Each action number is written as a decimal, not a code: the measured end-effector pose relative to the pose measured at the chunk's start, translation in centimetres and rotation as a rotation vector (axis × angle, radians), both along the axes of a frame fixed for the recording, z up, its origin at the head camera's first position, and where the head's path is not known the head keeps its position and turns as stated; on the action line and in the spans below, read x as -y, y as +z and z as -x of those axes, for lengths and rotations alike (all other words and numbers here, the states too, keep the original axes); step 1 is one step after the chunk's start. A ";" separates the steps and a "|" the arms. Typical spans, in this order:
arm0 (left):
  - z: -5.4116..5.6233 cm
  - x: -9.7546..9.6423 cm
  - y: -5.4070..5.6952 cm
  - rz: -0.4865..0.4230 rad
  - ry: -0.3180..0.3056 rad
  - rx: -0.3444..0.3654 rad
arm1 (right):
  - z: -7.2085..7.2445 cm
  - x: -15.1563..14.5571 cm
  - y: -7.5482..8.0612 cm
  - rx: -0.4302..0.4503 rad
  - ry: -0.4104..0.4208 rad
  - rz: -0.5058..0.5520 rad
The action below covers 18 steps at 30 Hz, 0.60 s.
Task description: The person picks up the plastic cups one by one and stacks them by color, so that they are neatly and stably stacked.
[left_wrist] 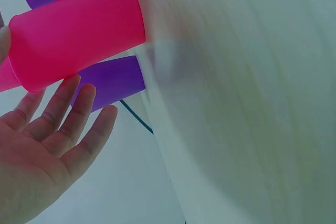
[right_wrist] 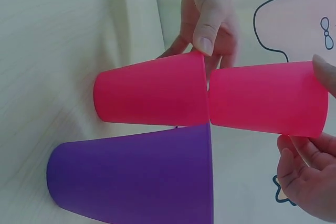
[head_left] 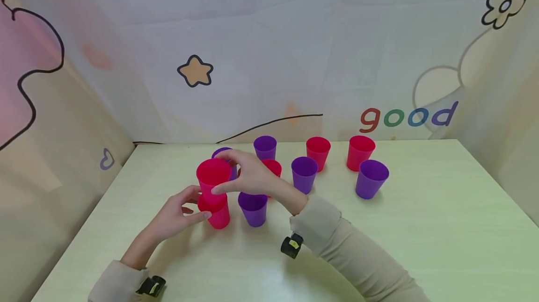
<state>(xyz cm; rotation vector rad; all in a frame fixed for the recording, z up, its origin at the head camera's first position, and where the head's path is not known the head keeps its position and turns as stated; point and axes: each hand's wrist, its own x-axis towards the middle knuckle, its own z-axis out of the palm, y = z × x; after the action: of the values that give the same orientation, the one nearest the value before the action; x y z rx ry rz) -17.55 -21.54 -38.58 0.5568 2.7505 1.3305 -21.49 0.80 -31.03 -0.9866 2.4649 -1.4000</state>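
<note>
My right hand [head_left: 252, 173] pinches a red plastic cup [head_left: 212, 173] near its rim, thumb on the near side and fingers behind. This cup is upright, its base right at the rim of a lower red cup [head_left: 220, 215] on the table. Around that lower cup my left hand [head_left: 174, 213] holds the rim between thumb and fingertips. The left wrist view shows the left fingers [left_wrist: 81, 114] spread along the lower cup's side. Close on the right stands a purple cup [head_left: 254, 211]. Part of another red cup [head_left: 273, 167] is hidden behind the right hand.
Farther back are purple cups, one partly behind the right hand [head_left: 222, 150] and another purple cup [head_left: 265, 147] beside it. To the right stand a purple cup [head_left: 304, 176], two red cups, and a purple cup [head_left: 370, 180]. A printed curtain [head_left: 269, 59] borders the pale table [head_left: 442, 227].
</note>
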 end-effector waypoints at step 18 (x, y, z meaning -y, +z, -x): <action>-0.1 0.1 -0.1 -0.023 -0.003 0.003 | 0.3 0.8 -1.6 0.011 0.083 -0.089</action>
<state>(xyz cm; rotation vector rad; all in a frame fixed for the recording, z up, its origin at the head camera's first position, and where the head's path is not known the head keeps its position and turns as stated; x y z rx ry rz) -17.48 -21.60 -38.64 0.5602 2.7341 1.3623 -21.84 0.00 -32.65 -1.0467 2.4255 -1.2558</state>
